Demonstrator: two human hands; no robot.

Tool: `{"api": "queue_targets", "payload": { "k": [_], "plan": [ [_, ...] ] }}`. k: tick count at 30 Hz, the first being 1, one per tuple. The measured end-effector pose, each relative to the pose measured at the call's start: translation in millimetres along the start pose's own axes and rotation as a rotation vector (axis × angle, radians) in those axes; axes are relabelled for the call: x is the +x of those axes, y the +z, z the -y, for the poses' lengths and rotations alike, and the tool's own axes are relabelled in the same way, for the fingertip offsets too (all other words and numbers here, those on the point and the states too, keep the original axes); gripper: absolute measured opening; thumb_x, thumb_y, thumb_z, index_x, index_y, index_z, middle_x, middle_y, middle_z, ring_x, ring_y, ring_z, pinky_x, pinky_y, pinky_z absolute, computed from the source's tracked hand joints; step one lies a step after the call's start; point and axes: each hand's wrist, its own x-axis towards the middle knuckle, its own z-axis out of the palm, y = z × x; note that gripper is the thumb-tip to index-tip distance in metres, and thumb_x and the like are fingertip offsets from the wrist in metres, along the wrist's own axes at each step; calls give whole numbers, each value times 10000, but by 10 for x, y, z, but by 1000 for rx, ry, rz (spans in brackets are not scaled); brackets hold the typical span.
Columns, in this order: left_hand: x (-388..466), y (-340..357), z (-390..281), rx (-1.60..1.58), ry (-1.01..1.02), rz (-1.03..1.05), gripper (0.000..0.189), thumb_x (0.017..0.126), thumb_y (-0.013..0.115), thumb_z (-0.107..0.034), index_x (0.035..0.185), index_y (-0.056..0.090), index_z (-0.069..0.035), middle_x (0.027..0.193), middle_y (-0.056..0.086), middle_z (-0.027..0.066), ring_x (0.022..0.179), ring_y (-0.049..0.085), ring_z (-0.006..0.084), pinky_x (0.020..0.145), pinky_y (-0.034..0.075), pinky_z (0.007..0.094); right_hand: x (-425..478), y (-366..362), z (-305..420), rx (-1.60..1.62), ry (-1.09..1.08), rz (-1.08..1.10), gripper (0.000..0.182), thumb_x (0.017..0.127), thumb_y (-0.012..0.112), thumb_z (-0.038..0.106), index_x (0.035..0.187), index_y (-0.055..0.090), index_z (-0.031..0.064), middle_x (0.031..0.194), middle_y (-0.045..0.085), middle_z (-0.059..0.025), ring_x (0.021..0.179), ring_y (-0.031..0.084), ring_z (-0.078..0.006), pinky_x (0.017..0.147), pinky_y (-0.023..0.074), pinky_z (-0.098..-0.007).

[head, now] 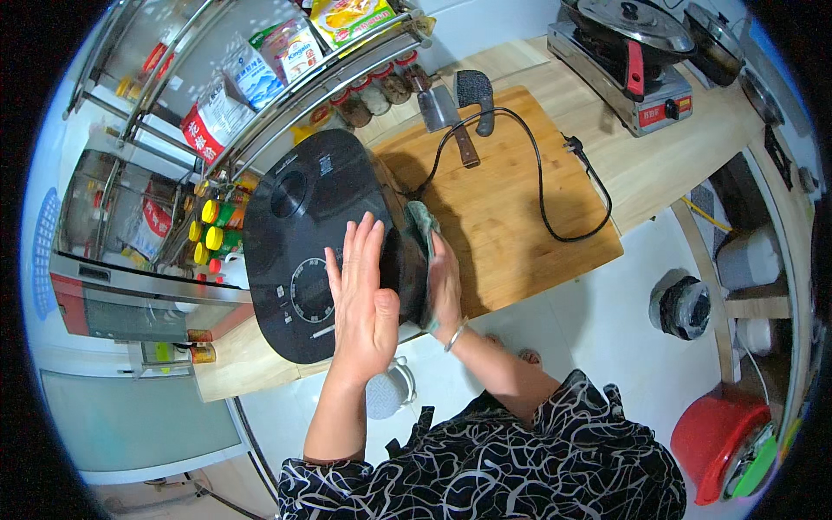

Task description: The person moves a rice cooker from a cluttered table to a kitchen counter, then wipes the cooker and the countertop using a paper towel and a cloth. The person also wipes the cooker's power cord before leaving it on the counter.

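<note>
A black rice cooker [312, 195] with a round control dial printed on its lid stands on the counter in front of me. My left hand [364, 292] is held over the front right part of the lid, fingers stretched out and holding nothing; whether it touches the lid I cannot tell. Against the cooker's right side wall, my right hand [445, 286] presses a folded green-grey cloth [422, 224]. A black power cord [538, 166] runs from the cooker across a wooden cutting board [520, 260], its plug [573, 144] lying near the board's right edge.
A cleaver [439, 110] and a dark-bladed knife [478, 97] lie at the board's back edge. Spice jars [390, 84] and seasoning bags [221, 120] fill a metal rack. A gas stove [624, 91] bears a lidded wok [630, 26]. A bagged bin [682, 309] stands on the floor.
</note>
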Motion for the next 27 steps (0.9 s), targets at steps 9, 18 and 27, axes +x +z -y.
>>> {"api": "queue_targets", "payload": {
  "k": [9,18,27],
  "plan": [
    [-158,-43,124,-724,-205,-447,407,923,326,-265,1207,402,16,1263,411,135,1163,375,195,983,254,318,-48,59,877,-473,-791,161,291,788,509,244,1005,574,61,1169,491,-111,1138,408,-261,976,245,-512],
    [-959,58,305,-263,-36,-782,191,843,421,-60,1019,476,-7,1127,444,173,1061,427,278,933,300,379,-200,172,1194,-708,-965,567,334,759,491,204,1037,574,38,1170,487,-145,1120,414,-259,970,228,-461],
    [-1642,124,464,-236,-13,-977,209,806,490,-58,1000,433,-3,1025,462,176,945,455,288,839,353,380,-427,617,1581,-554,-837,1152,444,778,507,198,1196,472,53,1298,346,-165,1229,310,-292,1007,163,-485]
  ]
}}
